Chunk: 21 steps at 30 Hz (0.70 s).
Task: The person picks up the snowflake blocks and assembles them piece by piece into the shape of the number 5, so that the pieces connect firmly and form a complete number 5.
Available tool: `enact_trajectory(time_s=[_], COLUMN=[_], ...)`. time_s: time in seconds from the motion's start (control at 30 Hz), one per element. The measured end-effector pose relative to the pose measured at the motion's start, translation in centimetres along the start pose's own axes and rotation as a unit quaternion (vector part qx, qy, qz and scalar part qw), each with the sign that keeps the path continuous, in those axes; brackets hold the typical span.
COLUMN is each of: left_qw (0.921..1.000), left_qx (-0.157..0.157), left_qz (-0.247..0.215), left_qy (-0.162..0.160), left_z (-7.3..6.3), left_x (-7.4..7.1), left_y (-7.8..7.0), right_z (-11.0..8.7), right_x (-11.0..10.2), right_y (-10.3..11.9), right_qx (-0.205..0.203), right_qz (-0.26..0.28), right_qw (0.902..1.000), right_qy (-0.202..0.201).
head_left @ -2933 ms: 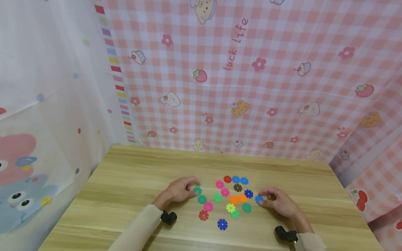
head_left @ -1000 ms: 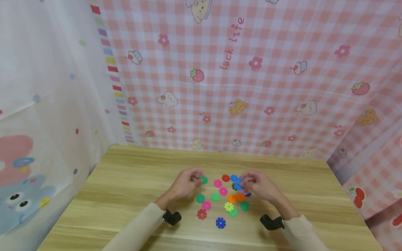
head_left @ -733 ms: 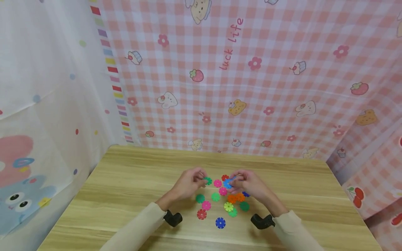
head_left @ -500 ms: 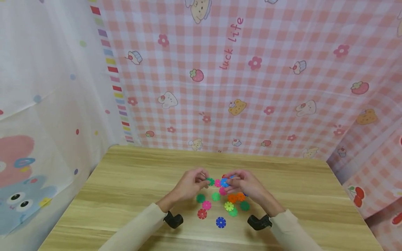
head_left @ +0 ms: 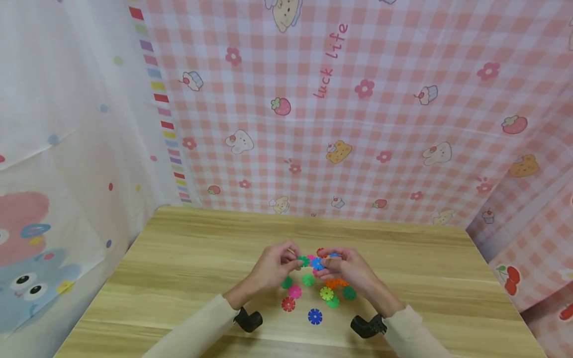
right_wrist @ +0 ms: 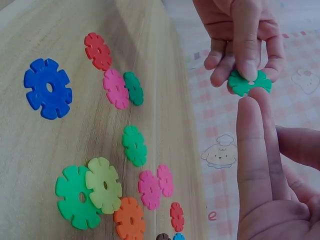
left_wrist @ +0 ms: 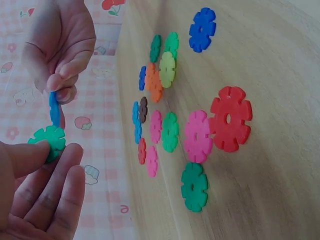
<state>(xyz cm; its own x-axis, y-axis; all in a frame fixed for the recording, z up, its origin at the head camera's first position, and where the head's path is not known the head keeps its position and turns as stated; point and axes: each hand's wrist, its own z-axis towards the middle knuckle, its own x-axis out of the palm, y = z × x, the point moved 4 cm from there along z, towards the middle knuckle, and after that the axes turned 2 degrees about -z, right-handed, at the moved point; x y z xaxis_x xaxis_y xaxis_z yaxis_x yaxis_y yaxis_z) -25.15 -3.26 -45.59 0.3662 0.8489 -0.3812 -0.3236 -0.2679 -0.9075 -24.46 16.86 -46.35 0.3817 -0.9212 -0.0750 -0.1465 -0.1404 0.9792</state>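
Note:
Over the scattered pieces, my left hand [head_left: 273, 266] pinches a green notched plastic disc [left_wrist: 50, 135] between thumb and fingers. My right hand [head_left: 353, 271] pinches a light blue notched disc [left_wrist: 54, 107]. Held edge-on, the blue disc has its lower rim at the top edge of the green one in the left wrist view. Whether their slots interlock I cannot tell. In the right wrist view the green disc [right_wrist: 250, 84] shows beyond my right fingertips, while the blue one is hidden.
Several notched discs lie flat on the wooden table [head_left: 179, 258] below my hands. A dark blue disc [head_left: 315, 316] is nearest the front, and a red disc [head_left: 288, 304] lies left of it. Behind the table hangs a pink checked cloth [head_left: 286, 134].
Both hands have lifted their discs off the table from opposite sides of the group. They have moved inward, bringing the green and blue discs together at the middle.

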Motion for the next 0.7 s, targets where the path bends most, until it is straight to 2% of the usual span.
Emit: enact_trajectory(time_s=[0.47,0.7], left_qw=[0.9992,0.9952], left_qx=[0.031,0.068], left_qz=[0.021,0.069], left_qy=[0.012,0.019], left_z=[-0.1,-0.6], left_x=[0.3,0.4], left_y=[-0.2,-0.9], right_z=[-0.1,-0.3], right_x=[0.6,1.1], right_y=[0.0,0.1], right_qx=[0.013,0.021], right_qz=[0.015,-0.011], right_qw=[0.9998,0.9997], right_qy=[-0.003,-0.005])
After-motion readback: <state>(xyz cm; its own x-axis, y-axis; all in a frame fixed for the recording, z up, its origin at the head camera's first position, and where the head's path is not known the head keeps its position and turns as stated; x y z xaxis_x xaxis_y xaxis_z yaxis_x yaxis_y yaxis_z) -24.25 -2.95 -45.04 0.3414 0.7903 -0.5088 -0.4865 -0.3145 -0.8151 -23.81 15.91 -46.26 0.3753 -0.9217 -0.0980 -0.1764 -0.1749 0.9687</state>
